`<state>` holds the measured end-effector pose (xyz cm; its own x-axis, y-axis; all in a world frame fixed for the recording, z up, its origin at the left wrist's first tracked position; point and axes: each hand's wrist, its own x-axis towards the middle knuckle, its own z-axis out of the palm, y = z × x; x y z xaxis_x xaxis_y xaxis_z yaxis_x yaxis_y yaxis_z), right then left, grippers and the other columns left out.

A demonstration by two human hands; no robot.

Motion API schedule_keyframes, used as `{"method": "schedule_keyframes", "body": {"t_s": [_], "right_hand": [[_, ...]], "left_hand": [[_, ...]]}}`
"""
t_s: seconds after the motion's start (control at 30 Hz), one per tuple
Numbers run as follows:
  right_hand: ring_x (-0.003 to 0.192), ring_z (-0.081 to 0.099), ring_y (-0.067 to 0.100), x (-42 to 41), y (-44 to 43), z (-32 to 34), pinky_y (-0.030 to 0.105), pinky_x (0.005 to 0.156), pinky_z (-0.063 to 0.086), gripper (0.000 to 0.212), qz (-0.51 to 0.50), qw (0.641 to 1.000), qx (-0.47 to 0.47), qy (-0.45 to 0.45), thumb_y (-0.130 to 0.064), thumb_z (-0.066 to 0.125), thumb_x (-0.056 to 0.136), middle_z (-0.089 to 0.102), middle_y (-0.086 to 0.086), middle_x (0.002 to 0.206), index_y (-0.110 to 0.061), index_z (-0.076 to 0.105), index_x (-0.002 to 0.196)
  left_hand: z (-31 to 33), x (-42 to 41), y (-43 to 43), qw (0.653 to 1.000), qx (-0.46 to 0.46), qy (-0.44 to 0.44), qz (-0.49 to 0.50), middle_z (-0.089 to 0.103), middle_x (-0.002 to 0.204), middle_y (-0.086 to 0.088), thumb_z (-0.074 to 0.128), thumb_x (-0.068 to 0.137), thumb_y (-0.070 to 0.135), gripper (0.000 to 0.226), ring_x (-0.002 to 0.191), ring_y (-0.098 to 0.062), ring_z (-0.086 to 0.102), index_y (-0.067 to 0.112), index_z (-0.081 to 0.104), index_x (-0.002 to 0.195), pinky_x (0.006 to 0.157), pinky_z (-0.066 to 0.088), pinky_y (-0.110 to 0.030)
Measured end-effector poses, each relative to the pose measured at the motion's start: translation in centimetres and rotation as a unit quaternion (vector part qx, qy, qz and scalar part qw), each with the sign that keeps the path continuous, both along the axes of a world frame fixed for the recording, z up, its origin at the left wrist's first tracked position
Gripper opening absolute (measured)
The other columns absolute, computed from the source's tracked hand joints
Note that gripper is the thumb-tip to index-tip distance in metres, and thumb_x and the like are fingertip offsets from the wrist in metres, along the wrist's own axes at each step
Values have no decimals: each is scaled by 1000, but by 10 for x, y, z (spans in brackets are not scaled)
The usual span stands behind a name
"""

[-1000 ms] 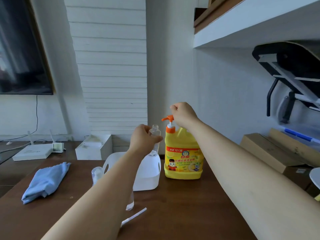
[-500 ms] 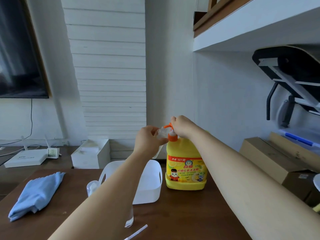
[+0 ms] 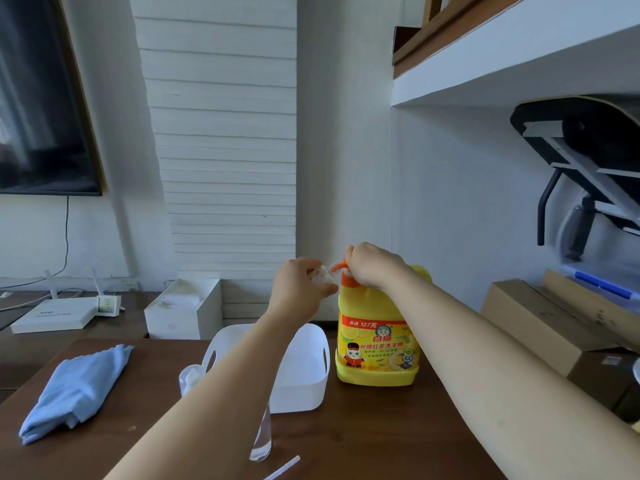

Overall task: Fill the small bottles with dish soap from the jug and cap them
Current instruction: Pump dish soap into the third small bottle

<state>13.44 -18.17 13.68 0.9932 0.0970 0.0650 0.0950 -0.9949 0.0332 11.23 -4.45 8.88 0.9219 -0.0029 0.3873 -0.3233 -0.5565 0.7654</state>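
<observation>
A yellow dish soap jug [image 3: 377,348] with an orange pump stands on the dark wooden table [image 3: 363,431]. My right hand [image 3: 372,265] rests closed on top of the pump head. My left hand [image 3: 299,289] holds a small clear bottle [image 3: 325,274] tilted, its mouth against the orange nozzle. A second clear bottle [image 3: 262,441] stands near the table's front, partly hidden behind my left forearm. A small white cup-like container [image 3: 189,377] stands beside the basket.
A white plastic basket [image 3: 308,379] sits left of the jug. A folded blue cloth [image 3: 78,389] lies at the table's left. A white straw-like tube [image 3: 282,467] lies at the front edge. Cardboard boxes [image 3: 540,320] stand to the right, a white box [image 3: 183,310] behind.
My left hand raised the small bottle and tipped it up to the pump nozzle. My right hand stayed on the pump head. The view tilted upward.
</observation>
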Motion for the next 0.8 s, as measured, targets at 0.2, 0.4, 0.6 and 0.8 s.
{"method": "schedule_keyframes", "body": {"t_s": [0.2,0.4,0.6,0.8], "right_hand": [[87,49,23,-1,2,10,30,73,43,41,-9,999,22,28,-23,47,96,48,12,100,-3,38,131],[87,50,22,-2,4,18,29,73,44,45,-9,1000,9,25,-22,51,93,45,10,96,-1,38,131],[91,52,25,3,2,7,36,80,50,32,-12,1000,-2,6,-25,47,94,45,7,94,-9,45,122],[103,55,28,1,0,-4,42,87,50,27,-7,999,-44,-2,-25,36,99,52,9,109,-10,47,119]], "left_hand": [[2,-3,-1,1000,-24,-12,-7,68,104,-9,79,73,28,48,92,-21,62,8,65,115,65,40,-15],[9,-2,2,998,-56,-17,-10,68,105,-3,83,68,26,52,94,-15,62,9,65,114,76,43,-19],[5,6,10,997,-63,-6,-33,69,89,-9,83,67,25,38,74,-19,60,7,70,99,62,39,-10],[-2,8,13,998,-45,5,-43,70,99,-4,84,67,28,48,86,-11,62,10,69,109,70,42,-13]]}}
